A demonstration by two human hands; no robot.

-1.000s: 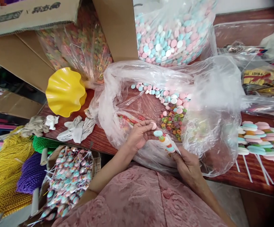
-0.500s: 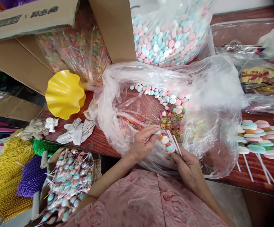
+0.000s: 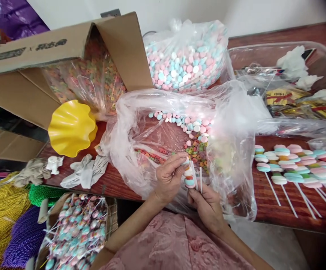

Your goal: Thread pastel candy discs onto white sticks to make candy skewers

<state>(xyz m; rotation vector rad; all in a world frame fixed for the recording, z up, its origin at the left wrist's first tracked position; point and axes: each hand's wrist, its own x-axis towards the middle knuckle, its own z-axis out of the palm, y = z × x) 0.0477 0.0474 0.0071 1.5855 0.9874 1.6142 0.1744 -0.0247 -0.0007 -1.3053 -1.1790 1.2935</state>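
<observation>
In front of my body I hold a candy skewer [image 3: 189, 180], with round pieces in blue, white and orange stacked on it. My left hand [image 3: 167, 180] pinches its top, the fingers around the uppermost blue-white piece. Just under the lowest blue piece is my right hand [image 3: 208, 206], closed around several thin white sticks [image 3: 201, 176] that point upward beside the candy. Which fingers grip the skewer's own stick is hidden. Behind both hands lies an open clear plastic bag [image 3: 126, 112] holding pastel candy discs [image 3: 196, 128] and small coloured ring candies [image 3: 198, 152].
Finished-looking candy skewers [image 3: 298, 165] lie in rows on the table at right. A yellow wavy bowl [image 3: 72, 129] and a pale glove [image 3: 86, 172] are at left. Behind stand a cardboard box [image 3: 123, 48] and a full candy bag [image 3: 185, 60]. A box of wrapped skewers [image 3: 75, 228] sits below left.
The candy skewer has turned from slanting to nearly upright, and my right hand has come closer to my left. The view has shifted, showing more of the skewers at right.
</observation>
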